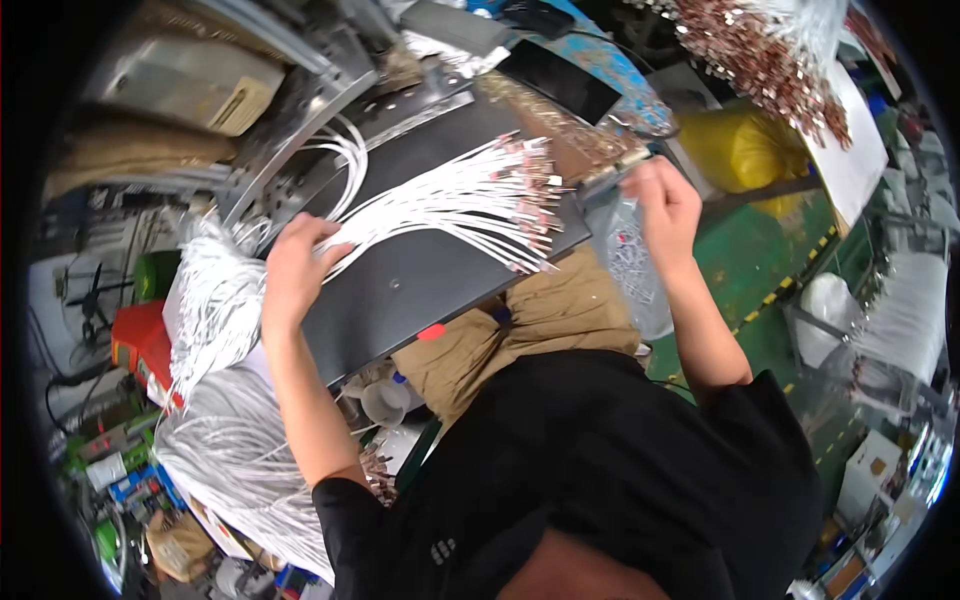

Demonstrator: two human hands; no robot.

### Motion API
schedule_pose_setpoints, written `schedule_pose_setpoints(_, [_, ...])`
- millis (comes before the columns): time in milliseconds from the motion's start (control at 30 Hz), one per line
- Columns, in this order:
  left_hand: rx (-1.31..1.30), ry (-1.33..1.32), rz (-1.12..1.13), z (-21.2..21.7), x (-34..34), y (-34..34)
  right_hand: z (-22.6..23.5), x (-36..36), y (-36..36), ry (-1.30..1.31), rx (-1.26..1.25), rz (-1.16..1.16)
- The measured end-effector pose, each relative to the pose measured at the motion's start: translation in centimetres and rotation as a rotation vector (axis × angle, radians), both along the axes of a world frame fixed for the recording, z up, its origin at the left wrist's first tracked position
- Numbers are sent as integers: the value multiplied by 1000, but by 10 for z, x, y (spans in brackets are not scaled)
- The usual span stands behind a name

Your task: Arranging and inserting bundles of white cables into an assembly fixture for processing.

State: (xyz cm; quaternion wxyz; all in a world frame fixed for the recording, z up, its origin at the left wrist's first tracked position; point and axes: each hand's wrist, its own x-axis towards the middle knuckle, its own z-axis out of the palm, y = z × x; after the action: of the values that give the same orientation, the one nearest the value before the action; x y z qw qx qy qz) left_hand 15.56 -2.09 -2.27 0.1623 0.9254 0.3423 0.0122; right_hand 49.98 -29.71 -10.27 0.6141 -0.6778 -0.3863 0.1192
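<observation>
Find the white wires [430, 205] fanned at twelve o'clock on the dark surface [390, 310], narrow end gathered in the left hand [298, 255], curled round them toward ten o'clock. Judge the fan mostly laid out, but with uneven tips, a stray loop [355, 160] at eleven and a hank [212, 300] untouched at nine. Cannot make out the wires beneath the left palm, nor anything pinched in the right hand [668, 200], fingers bunched at two o'clock.

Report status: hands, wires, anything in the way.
Left hand on white wires; right hand apart, curled, hold unclear. Wires fanned across black tabletop. Nothing covers their loose ends; phone lies beyond.
</observation>
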Motion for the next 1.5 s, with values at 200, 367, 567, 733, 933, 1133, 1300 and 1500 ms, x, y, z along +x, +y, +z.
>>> schedule_pose_setpoints(200, [-210, -277, 206, 18, -12, -8, 62, -105, 112, -720, 162, 329])
schedule_pose_setpoints(367, [-370, -709, 363, -13, -49, 0, 75, -118, 170, -805, -233, 685])
schedule_pose_setpoints(567, [-177, -507, 305, -11, -39, -24, 161, -114, 177, -1273, -233, 612])
schedule_pose_setpoints(733, [-95, -326, 166, -6, -22, -13, 55, -128, 205, -1054, -228, 802])
schedule_pose_setpoints(933, [-116, -462, 322, -14, -26, -18, 92, -69, 193, -1051, -385, 374])
schedule_pose_setpoints(1133, [42, -453, 261, -27, 5, -28, 86, -81, 178, -1402, -94, 515])
schedule_pose_setpoints(1300, [24, -582, 440, 7, -1, -16, 80, -104, 179, -491, -276, 887])
schedule_pose_setpoints(1500, [62, -530, 454, -3, 4, -5, 89, -85, 170, -598, -445, 1000])
